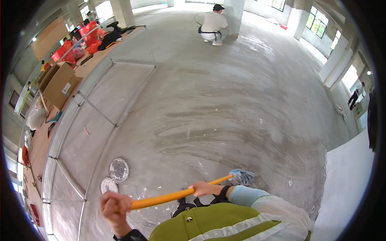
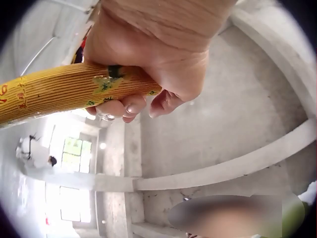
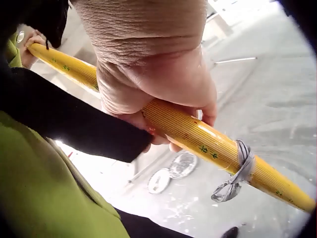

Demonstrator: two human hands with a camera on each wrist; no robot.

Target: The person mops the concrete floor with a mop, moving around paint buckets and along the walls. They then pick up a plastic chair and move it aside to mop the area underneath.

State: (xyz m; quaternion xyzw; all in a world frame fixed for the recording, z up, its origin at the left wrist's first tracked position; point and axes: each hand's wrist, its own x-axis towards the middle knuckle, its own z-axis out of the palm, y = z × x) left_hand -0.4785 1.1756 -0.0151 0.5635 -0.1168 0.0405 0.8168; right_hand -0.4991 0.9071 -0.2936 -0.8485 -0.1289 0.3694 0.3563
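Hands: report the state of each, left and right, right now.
Left hand: closed, holding the yellow pole near its upper end.
Right hand: closed around the same pole, farther down toward the mop head.

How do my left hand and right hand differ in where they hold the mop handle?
The left hand grips the handle at its top end; the right hand grips it partway down, nearer the mop head. A grey strip is tied on the handle close to the right hand, while none shows beside the left hand. Both curl round the same yellow handle.
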